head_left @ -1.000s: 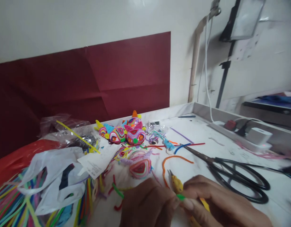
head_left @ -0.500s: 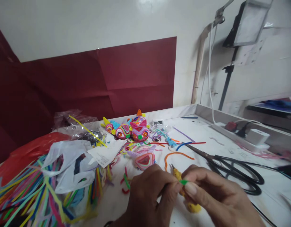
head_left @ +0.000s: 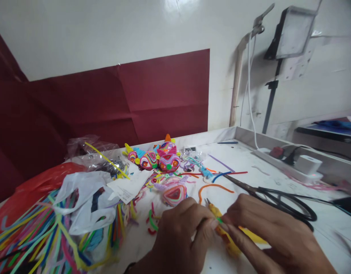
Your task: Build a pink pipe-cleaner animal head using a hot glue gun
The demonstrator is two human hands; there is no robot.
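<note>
Pinched between the fingertips of both hands is a short green fuzzy piece [head_left: 219,220] that looks like pipe cleaner. My left hand [head_left: 182,232] grips its left end with thumb and forefinger. At the other end, my right hand [head_left: 258,228] has its thumb and fingers pressed together. Beneath the fingertips a yellow tool [head_left: 231,246] with a dark pointed tip lies on the table, partly covered. A flat yellow piece [head_left: 253,235] shows under my right hand. Just beyond the hands lies a curved orange pipe cleaner [head_left: 216,185].
Black-handled scissors [head_left: 289,201] lie beyond my right hand. Colourful coiled animal figures [head_left: 169,161] sit at the back. On the left are many loose pipe cleaners [head_left: 35,236] and a white plastic bag [head_left: 78,190]. A power strip [head_left: 295,169] runs along the right edge.
My right hand has rolled over, its back now more upward, and the green piece shows less between the fingertips. The flat yellow piece has come into sight. The view has shifted slightly.
</note>
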